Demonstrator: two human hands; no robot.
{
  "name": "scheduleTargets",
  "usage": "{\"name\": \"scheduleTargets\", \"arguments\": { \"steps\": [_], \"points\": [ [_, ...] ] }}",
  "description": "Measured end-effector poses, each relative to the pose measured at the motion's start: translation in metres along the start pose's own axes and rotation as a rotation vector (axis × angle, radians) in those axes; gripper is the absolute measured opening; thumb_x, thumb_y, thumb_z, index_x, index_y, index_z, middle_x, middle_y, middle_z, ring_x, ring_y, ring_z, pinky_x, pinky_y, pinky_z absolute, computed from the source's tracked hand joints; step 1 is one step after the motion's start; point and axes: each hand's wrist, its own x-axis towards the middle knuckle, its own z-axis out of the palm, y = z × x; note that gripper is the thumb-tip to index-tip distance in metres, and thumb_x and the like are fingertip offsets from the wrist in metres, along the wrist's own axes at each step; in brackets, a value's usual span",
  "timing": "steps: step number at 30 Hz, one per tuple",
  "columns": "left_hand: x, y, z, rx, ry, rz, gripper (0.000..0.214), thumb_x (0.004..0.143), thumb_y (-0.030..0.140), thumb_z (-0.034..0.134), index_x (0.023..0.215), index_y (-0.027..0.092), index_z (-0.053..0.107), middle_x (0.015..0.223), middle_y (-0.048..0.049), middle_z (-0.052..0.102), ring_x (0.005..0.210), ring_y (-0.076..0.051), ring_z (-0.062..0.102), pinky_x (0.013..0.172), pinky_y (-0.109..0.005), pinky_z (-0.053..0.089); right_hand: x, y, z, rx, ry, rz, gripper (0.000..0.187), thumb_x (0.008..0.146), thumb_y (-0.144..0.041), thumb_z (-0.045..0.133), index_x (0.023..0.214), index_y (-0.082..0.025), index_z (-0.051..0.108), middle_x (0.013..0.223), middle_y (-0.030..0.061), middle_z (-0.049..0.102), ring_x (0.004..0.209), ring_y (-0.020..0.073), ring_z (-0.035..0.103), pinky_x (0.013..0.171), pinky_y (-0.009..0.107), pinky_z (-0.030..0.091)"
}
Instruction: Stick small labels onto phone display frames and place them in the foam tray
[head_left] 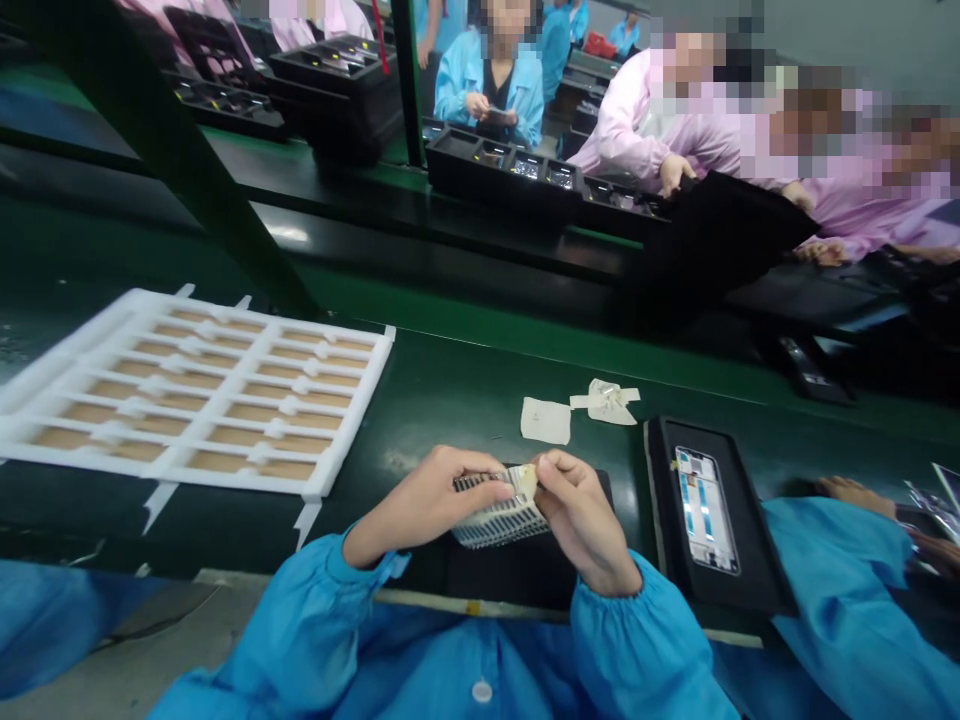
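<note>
My left hand (427,500) is closed around a small stack of thin white ribbed strips (499,520), held just above a black tray (517,575) at the near table edge. My right hand (581,515) pinches a small pale piece (525,480) at the top of that stack, fingertips meeting my left thumb. Both sleeves are bright blue. What lies in the black tray under my hands is hidden.
A white foam tray (191,390) with rows of tan strips lies at left. Peeled white liner scraps (546,420) and crumpled ones (607,400) lie on the green belt (450,390). A black tray holding a phone frame (705,508) sits right, beside a neighbour's blue sleeve (840,590). Workers sit across.
</note>
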Motion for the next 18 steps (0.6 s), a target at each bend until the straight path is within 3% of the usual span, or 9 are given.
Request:
{"name": "scheduleTargets", "arguments": {
  "steps": [3,8,11,13,18],
  "points": [
    [0.002,-0.005,-0.006,-0.043,-0.067,-0.019,0.028,0.089,0.039,0.063,0.08,0.014,0.072,0.071,0.0016,0.062,0.066,-0.01,0.05,0.057,-0.019,0.035,0.001,-0.003,-0.001,-0.076,-0.003,-0.035,0.035,0.067,-0.045,0.085,0.065,-0.018,0.065,0.064,-0.0012,0.063,0.06,0.0108,0.057,0.061,0.022,0.047],
    [0.005,-0.011,-0.014,-0.042,-0.199,-0.042,0.031,0.088,0.042,0.064,0.083,0.012,0.073,0.071,0.0,0.063,0.065,-0.011,0.05,0.056,-0.019,0.034,-0.008,-0.01,-0.008,-0.646,0.095,-0.369,0.016,0.081,-0.033,0.073,0.072,-0.02,0.07,0.074,0.0014,0.069,0.077,0.017,0.066,0.072,0.026,0.049],
    [0.005,-0.01,-0.016,-0.009,-0.221,-0.028,0.032,0.088,0.042,0.063,0.084,0.012,0.073,0.07,-0.0002,0.063,0.063,-0.011,0.049,0.054,-0.02,0.033,-0.014,-0.015,-0.012,-0.744,0.039,-0.447,0.014,0.084,-0.03,0.069,0.073,-0.021,0.071,0.076,0.0016,0.07,0.09,0.0202,0.069,0.079,0.027,0.049],
    [0.003,-0.008,-0.018,0.02,-0.226,-0.009,0.032,0.089,0.042,0.063,0.085,0.013,0.074,0.073,-0.0012,0.066,0.066,-0.012,0.052,0.056,-0.02,0.035,-0.014,-0.017,-0.014,-0.693,-0.002,-0.393,0.016,0.084,-0.032,0.071,0.072,-0.021,0.07,0.074,0.0022,0.07,0.09,0.021,0.069,0.078,0.027,0.051],
    [0.001,-0.01,-0.025,0.035,-0.356,0.033,0.031,0.09,0.041,0.062,0.084,0.012,0.072,0.075,-0.0016,0.066,0.067,-0.011,0.053,0.059,-0.019,0.037,-0.004,-0.007,-0.019,-0.436,-0.196,-0.065,0.025,0.075,-0.039,0.081,0.07,-0.017,0.07,0.067,0.0017,0.068,0.062,0.0131,0.062,0.062,0.023,0.049]
  ]
}}
